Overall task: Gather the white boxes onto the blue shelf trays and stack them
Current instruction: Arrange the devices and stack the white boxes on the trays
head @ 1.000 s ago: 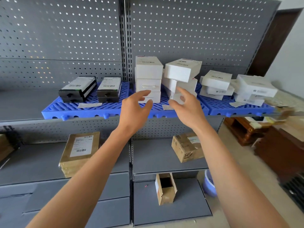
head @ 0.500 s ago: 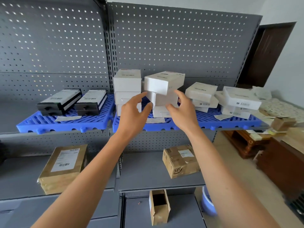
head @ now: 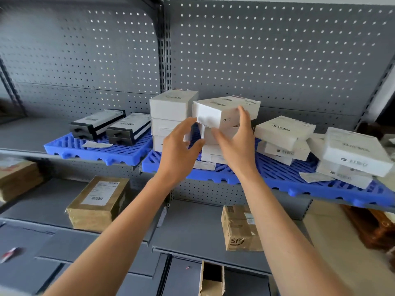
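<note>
Hands reaching the tilted white box on the blue shelf tray.

Left hand (head: 178, 149) is spread loose below the top white box (head: 224, 110); right hand (head: 237, 144) has straight fingers (head: 243, 116) against its side. That box sits crooked atop a stack on the blue tray (head: 277, 178), beside a second stack (head: 171, 118).

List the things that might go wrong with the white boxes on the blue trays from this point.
1. The top white box sits skewed on its stack, overhanging the boxes below; a nudge from the left hand or right hand could topple it.
2. The far-right stack is crooked near the blue tray edge and may slide off.
</note>
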The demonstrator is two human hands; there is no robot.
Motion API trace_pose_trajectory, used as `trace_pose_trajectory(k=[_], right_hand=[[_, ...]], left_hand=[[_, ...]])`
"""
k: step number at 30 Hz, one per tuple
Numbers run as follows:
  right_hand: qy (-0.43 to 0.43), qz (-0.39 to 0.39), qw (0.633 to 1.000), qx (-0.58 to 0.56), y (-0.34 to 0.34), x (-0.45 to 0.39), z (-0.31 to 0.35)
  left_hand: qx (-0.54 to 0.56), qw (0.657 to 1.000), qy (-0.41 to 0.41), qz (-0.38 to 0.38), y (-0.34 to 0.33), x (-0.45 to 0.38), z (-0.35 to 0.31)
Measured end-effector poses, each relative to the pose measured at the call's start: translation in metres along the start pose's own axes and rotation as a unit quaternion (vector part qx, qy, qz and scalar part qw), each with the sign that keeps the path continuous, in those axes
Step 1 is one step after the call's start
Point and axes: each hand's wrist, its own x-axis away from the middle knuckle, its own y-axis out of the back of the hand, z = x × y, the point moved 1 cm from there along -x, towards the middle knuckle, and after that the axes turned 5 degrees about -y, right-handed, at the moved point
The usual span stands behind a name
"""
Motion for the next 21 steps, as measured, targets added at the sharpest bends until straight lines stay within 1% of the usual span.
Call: trace_pose_trajectory(k=[3,11,18,21], right_hand=[[0.012,0.002,1.0,-0.02,-0.001,-0.003,-0.004],[-0.033,0.055,0.992,-0.105,0.016,-0.003,-0.012],[-0.018,0.08,0.99,-0.119,0.026,-0.013,-0.031],[-0.021,0.085,0.987,-0.133,0.027,-0.017,-0.035]], left_hand=[[-0.004,1.0,0.006,-0.021,-0.003,-0.002,0.002],[-0.014,0.999,0.016,-0.032,-0.015,-0.008,0.0],[-0.018,0.999,0.012,-0.027,-0.03,-0.016,0.001],[-0.017,0.999,0.028,-0.025,-0.035,-0.019,0.0]])
